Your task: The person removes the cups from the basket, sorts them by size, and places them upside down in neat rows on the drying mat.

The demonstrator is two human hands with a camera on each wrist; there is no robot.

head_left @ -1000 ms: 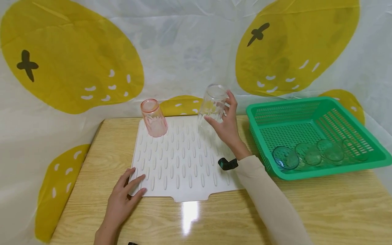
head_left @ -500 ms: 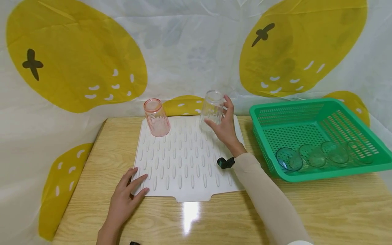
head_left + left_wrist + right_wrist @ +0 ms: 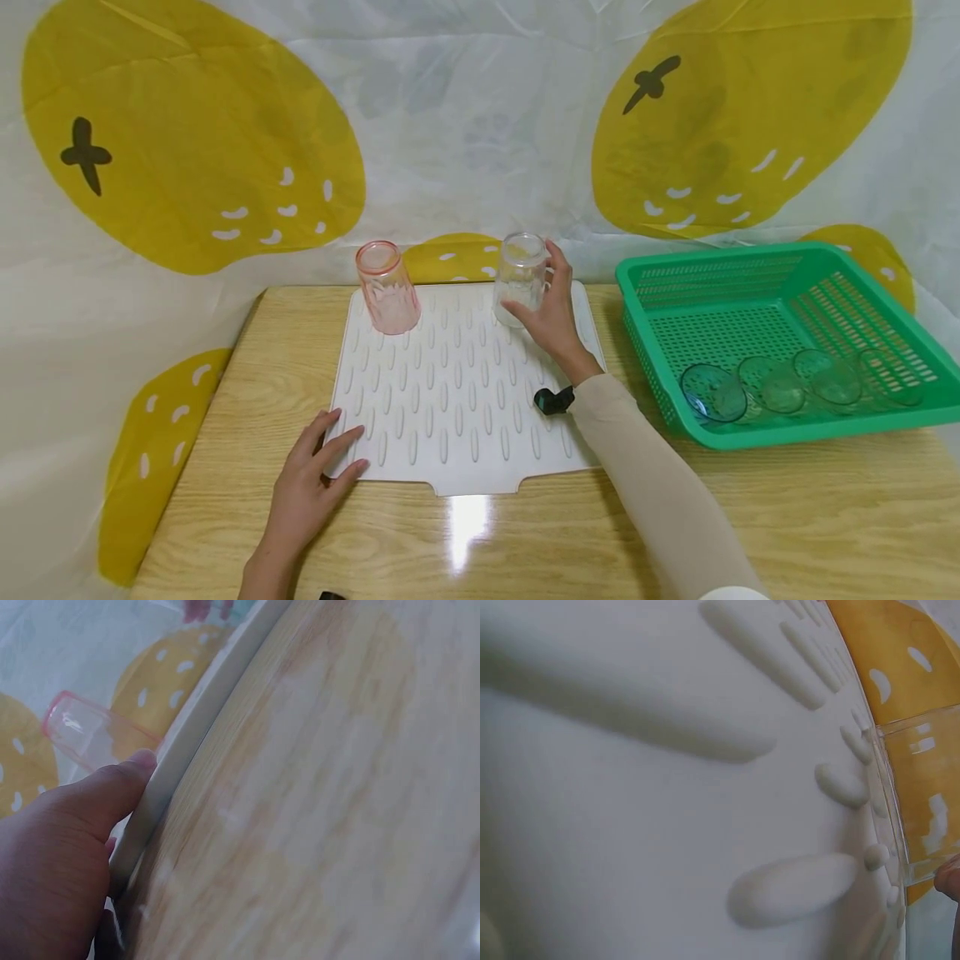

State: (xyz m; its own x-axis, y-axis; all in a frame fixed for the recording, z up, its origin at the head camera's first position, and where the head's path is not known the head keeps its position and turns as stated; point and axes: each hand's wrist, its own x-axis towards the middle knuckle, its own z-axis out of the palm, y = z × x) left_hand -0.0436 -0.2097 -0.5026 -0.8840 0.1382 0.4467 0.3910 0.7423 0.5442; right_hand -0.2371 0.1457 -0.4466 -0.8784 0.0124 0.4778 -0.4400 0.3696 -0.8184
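My right hand point(image 3: 553, 321) grips a clear drinking glass point(image 3: 521, 279) between thumb and fingers, at the back right of a white ridged drying mat point(image 3: 450, 392). In the right wrist view the lower rim of the clear glass point(image 3: 930, 795) meets the mat's surface, and a fingertip point(image 3: 949, 877) shows at its side. A pink glass point(image 3: 388, 287) stands on the mat's back left, apart from both hands. My left hand point(image 3: 303, 492) rests on the mat's front left corner, fingers spread and relaxed; its thumb point(image 3: 124, 780) lies against the mat's edge in the left wrist view.
A green plastic basket point(image 3: 750, 437) stands right of the mat on the wooden table point(image 3: 585, 542). Several glasses lie along its near side, a bluish one point(image 3: 714, 393) leftmost. A patterned cloth point(image 3: 480, 125) hangs behind the table.
The right hand has lowered the clear glass from above the mat down onto it. The left hand stays on the mat's corner. The view has shifted slightly.
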